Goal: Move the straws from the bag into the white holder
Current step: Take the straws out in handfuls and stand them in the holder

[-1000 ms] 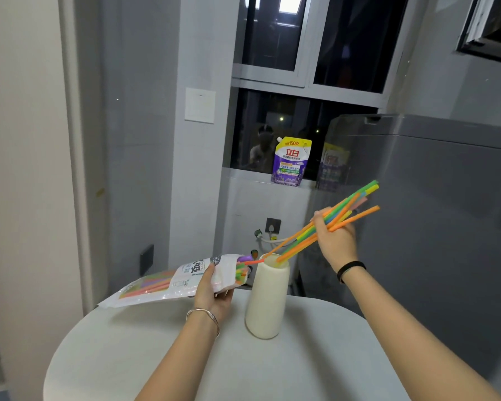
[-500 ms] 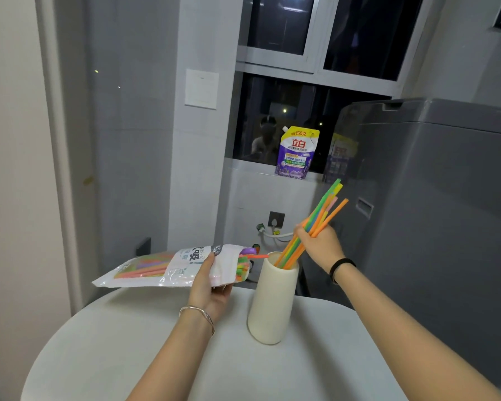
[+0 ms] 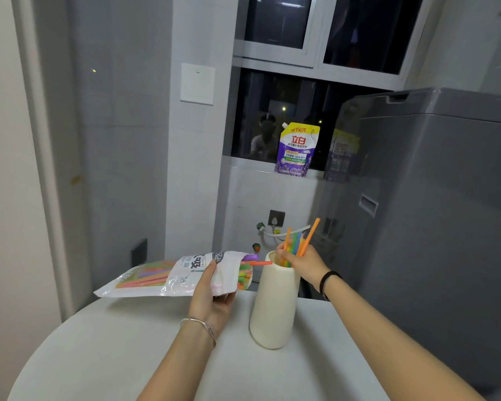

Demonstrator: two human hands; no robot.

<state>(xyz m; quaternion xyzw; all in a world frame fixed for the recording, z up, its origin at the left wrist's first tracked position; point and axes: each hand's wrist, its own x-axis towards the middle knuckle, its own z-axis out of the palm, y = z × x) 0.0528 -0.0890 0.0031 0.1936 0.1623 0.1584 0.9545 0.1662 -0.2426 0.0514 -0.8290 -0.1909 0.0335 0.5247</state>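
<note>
My left hand (image 3: 211, 296) grips the straw bag (image 3: 168, 274), a white plastic pouch held level above the table with its open mouth facing right. Coloured straw ends and one red straw (image 3: 259, 263) stick out of that mouth towards the white holder (image 3: 274, 308). The tall cream holder stands upright on the round white table (image 3: 128, 357). My right hand (image 3: 300, 263) sits at the holder's rim, fingers closed around a bundle of straws (image 3: 300, 241) whose lower ends are inside the holder. Orange, green and blue tops poke up above my fingers.
A grey washing machine (image 3: 434, 212) stands close on the right behind the table. A purple detergent pouch (image 3: 297, 150) sits on the windowsill. A wall socket (image 3: 276, 217) and white hose are low behind the holder. A wall stands on the left.
My right hand has swung the straw bundle from a slant above the holder to nearly upright and pushed it down inside. The bag in my left hand has stayed about level.
</note>
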